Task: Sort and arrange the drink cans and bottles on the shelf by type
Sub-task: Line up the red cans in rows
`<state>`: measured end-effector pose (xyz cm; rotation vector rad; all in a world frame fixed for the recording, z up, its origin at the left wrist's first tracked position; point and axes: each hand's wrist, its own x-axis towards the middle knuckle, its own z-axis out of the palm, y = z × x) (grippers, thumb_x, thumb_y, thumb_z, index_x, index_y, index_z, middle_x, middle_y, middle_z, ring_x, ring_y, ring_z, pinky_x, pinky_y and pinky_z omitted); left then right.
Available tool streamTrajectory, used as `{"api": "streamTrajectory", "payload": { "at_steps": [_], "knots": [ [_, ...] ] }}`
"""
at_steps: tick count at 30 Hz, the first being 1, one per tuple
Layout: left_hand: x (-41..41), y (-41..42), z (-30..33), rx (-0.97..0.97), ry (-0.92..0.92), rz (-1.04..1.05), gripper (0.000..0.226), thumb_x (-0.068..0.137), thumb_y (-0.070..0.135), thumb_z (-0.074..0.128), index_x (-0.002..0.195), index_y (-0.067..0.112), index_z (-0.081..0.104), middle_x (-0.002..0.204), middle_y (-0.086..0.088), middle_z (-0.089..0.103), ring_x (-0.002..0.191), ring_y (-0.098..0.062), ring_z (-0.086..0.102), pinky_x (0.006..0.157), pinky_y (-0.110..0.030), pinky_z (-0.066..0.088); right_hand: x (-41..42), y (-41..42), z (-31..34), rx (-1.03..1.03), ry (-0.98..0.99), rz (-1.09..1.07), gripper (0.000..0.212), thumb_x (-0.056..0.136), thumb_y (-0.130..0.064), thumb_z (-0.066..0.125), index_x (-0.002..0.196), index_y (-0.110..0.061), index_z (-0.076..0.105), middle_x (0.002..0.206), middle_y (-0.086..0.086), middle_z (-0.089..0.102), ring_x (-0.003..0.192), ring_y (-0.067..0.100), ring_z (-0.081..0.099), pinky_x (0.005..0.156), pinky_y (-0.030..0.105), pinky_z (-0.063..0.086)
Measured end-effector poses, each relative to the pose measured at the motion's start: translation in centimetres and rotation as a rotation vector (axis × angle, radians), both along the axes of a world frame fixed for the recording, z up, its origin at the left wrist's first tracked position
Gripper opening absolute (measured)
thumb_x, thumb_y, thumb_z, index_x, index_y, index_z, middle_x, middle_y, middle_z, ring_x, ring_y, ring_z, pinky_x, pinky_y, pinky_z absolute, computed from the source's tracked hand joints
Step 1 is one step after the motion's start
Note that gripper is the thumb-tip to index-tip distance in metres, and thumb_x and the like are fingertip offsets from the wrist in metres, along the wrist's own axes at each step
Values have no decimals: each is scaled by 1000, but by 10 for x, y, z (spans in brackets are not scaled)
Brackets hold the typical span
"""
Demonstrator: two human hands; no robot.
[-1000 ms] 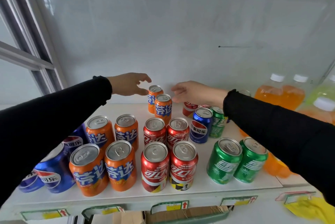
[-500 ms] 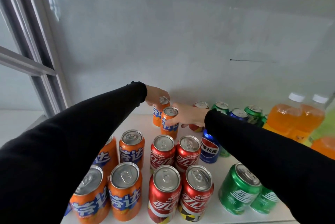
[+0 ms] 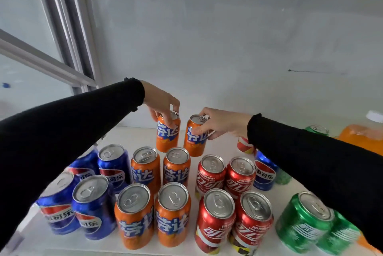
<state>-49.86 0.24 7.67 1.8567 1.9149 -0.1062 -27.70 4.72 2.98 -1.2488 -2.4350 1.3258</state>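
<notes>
1. Risk first: each hand holds an orange can above the shelf, near the middle of the frame. The left hand is closed from above on the left orange can; the right hand is clamped sideways on the right orange can.
2. Both grips sit high on the cans, near the rims, so I judge a slip possible, and a dropped can would land among the orange rows just below.
3. The two held cans hang close together, nearly touching; a knock between them could loosen either hold.
4. The right sleeve crosses over a blue can and the green cans at lower right; dragging the arm back could topple them.
5. Containers: all cans seen are upright with tabs unbroken, so apparently sealed. Blue cans fill the lower left and red cans stand right of the orange.
6. An orange-filled bottle with a white cap shows at the right edge, blurred.
</notes>
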Motion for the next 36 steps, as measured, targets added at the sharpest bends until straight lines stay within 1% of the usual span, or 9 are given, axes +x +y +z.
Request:
{"api": "streamTrajectory", "payload": {
  "at_steps": [5, 12, 16, 21, 24, 27, 30, 33, 36],
  "knots": [
    [-25, -32, -10, -72, 22, 52, 49, 71, 39, 87, 109, 30, 56, 112, -6, 70, 94, -23, 73, 70, -24, 58, -31, -11, -8, -36, -29, 67, 57, 84, -28, 82, 128, -14, 48, 119, 10, 67, 107, 22, 67, 86, 33, 60],
    [-28, -46, -32, -89, -30, 64, 54, 74, 38, 86, 117, 30, 53, 119, -6, 64, 97, -23, 71, 84, -31, 60, -47, -23, -24, -75, -65, 107, 60, 82, -30, 82, 129, -18, 48, 116, 9, 68, 98, 20, 69, 75, 28, 58],
    [-26, -46, -35, -75, -75, 54, 54, 75, 32, 85, 119, 29, 52, 123, -6, 60, 103, -25, 67, 90, -34, 59, -48, -26, -27, -67, -52, 105, 61, 82, -30, 82, 130, -20, 46, 117, 8, 66, 102, 19, 66, 75, 28, 56],
    [-25, -49, -37, -64, -86, 49, 55, 78, 27, 84, 123, 29, 53, 125, -4, 58, 107, -24, 64, 91, -31, 58, -46, -29, -25, -145, -39, 80, 64, 85, -28, 81, 137, -18, 45, 119, 9, 67, 108, 22, 68, 88, 32, 59],
    [-25, -47, -35, -84, -79, 49, 53, 78, 35, 83, 123, 31, 55, 127, -3, 60, 108, -22, 65, 90, -31, 58, -39, -29, -14, -173, -24, 67, 69, 87, -31, 78, 145, -14, 43, 134, 8, 60, 118, 25, 63, 96, 33, 55],
    [-23, -41, -24, -38, -42, 34, 50, 79, 55, 75, 122, 37, 58, 129, 3, 63, 115, -18, 62, 100, -34, 52, -16, -21, 14, -107, 41, 28, 61, 92, -39, 71, 142, -13, 48, 141, 6, 51, 123, 24, 56, 96, 32, 55],
    [-6, -31, -6, 106, -51, -8, 49, 85, 57, 67, 127, 34, 58, 129, 10, 60, 121, -14, 55, 108, -36, 42, 24, -5, 45, 19, 70, -60, 49, 96, -41, 64, 135, -14, 56, 134, 5, 56, 120, 21, 58, 98, 34, 54],
    [25, -17, 5, 197, -83, -107, 53, 83, 62, 66, 128, 35, 57, 134, 13, 57, 126, -12, 51, 112, -38, 37, 69, 8, 64, 127, 36, -149, 44, 96, -40, 63, 132, -15, 58, 133, 4, 58, 121, 21, 58, 97, 34, 54],
    [62, -3, 8, 251, -141, -181, 51, 90, 54, 63, 134, 30, 55, 142, 10, 52, 132, -11, 47, 108, -30, 35, 106, 15, 69, 193, -43, -210, 48, 98, -38, 62, 138, -14, 53, 134, 2, 56, 123, 20, 55, 101, 35, 50]
  ]
}}
